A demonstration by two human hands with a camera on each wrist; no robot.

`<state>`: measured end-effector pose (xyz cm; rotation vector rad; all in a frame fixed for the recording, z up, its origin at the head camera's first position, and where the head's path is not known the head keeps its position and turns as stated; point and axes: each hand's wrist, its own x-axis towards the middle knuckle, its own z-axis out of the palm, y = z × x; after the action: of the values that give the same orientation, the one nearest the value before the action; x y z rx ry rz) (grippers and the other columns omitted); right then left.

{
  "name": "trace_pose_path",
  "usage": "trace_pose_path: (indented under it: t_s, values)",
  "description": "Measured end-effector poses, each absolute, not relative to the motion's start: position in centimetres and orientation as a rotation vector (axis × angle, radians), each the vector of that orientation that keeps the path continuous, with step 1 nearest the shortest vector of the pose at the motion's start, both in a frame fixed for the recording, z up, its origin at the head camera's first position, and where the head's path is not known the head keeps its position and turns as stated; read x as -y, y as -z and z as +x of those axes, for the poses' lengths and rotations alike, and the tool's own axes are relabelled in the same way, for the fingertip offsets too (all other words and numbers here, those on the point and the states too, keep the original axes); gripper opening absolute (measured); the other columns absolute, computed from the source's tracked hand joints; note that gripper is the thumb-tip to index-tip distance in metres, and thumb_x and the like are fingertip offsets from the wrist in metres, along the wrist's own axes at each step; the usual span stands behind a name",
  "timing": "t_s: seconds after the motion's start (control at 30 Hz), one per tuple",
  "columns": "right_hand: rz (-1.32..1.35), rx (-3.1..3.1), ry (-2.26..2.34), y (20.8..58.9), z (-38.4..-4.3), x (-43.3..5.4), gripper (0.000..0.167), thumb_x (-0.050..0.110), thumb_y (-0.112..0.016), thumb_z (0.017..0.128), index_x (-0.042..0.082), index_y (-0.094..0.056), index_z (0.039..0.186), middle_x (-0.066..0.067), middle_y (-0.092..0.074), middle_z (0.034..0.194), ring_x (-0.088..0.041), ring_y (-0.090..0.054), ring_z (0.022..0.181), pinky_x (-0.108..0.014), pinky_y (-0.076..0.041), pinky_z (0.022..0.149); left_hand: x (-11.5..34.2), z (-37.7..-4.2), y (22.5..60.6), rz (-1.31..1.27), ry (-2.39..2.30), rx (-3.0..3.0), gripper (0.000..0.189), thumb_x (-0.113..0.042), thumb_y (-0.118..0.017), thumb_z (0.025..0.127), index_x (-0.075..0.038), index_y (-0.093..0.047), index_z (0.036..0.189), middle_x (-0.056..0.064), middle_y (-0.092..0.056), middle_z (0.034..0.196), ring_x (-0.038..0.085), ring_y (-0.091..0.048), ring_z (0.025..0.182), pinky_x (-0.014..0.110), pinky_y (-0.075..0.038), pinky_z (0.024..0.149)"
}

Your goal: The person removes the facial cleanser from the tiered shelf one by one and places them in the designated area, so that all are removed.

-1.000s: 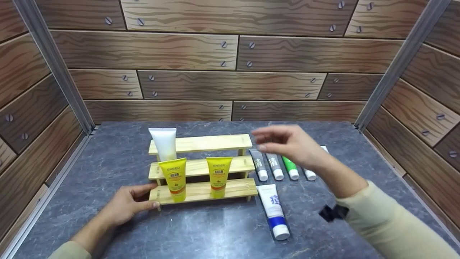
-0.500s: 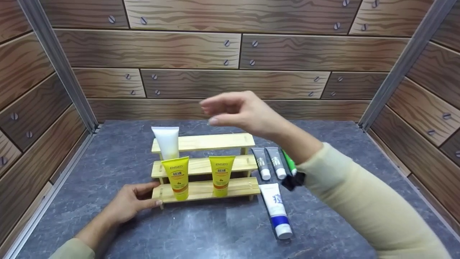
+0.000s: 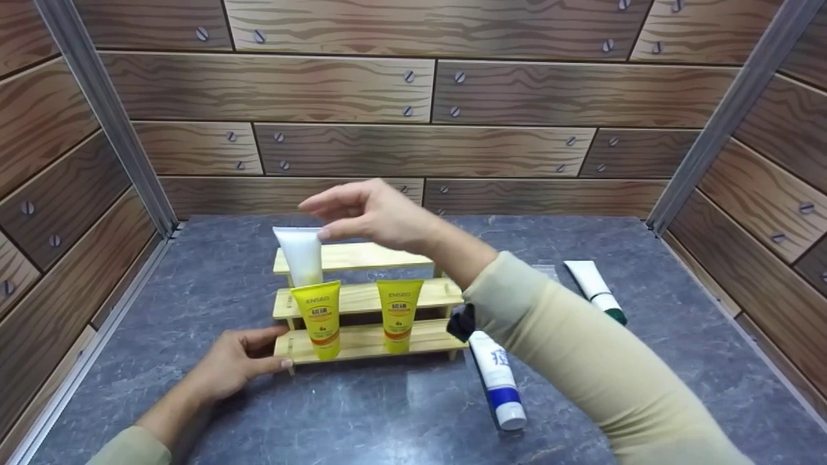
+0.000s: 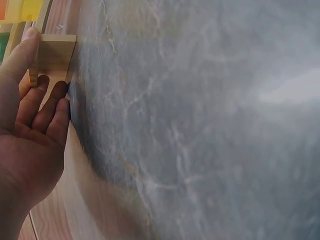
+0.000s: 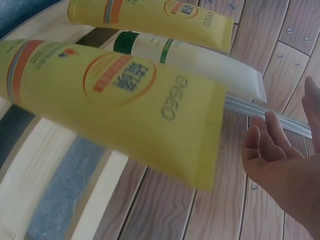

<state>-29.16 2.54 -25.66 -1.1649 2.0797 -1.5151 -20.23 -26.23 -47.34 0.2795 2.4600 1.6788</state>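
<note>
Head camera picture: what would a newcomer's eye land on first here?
Probably the two bright yellow tubes, standing on the lowest step of the pale wooden rack. Next, perhaps, the right hand, raised near the top of the white tube behind the left yellow one, while the left hand holds the rack's left end.

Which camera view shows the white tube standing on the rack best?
The right wrist view: it shows the white tube from green end to flat top, though a yellow tube overlaps one edge. The head view shows only its upper part; in the left wrist view I cannot make it out.
</note>
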Motion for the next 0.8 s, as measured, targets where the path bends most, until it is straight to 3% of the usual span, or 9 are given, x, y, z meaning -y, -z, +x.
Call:
trace_pose_path:
  t_s: [0.17,0.33,0.53,0.8]
  values:
    - [-1.156,-1.995,1.462,26.5,-29.1,-1.2,0.044,0.001,-0.078,0.096,-0.001,-0.068,0.138,-0.013,-0.072,0.135,-0.022,-0.07,0.119,-0.035,-0.058,0.101,26.2,-20.2,47.3,0.287,-1.689,-2.456,0.071,-0.019,-0.089,0.087,0.007,-0.057,0.145,0.026,-0.066,0.138,0.035,-0.068,0.123,0.02,-0.055,0.095]
    - [-1.161,-2.009,1.378,26.9,-29.1,-0.5,0.044,0.002,-0.079,0.095,0.003,-0.069,0.138,-0.011,-0.076,0.125,-0.018,-0.073,0.104,-0.034,-0.06,0.095,26.2,-20.2,47.3,0.314,-1.661,-2.489,0.069,-0.019,-0.089,0.088,0.007,-0.058,0.144,0.025,-0.067,0.137,0.034,-0.067,0.124,0.023,-0.055,0.097]
    - [-1.117,-2.02,1.281,27.3,-29.4,-0.4,0.045,0.004,-0.08,0.095,0.006,-0.07,0.139,-0.011,-0.077,0.123,-0.02,-0.072,0.109,-0.033,-0.059,0.097,26.2,-20.2,47.4,0.332,-1.658,-2.487,0.068,-0.02,-0.088,0.089,0.009,-0.059,0.143,0.025,-0.067,0.136,0.033,-0.067,0.124,0.02,-0.055,0.096]
    - [-1.121,-2.026,1.142,27.7,-30.1,-0.7,0.05,0.007,-0.079,0.097,0.01,-0.066,0.145,-0.002,-0.068,0.141,-0.018,-0.067,0.124,-0.032,-0.055,0.103,26.2,-20.2,47.4,0.336,-1.665,-2.495,0.068,-0.02,-0.089,0.088,0.009,-0.059,0.143,0.025,-0.068,0.135,0.033,-0.068,0.123,0.021,-0.055,0.096]
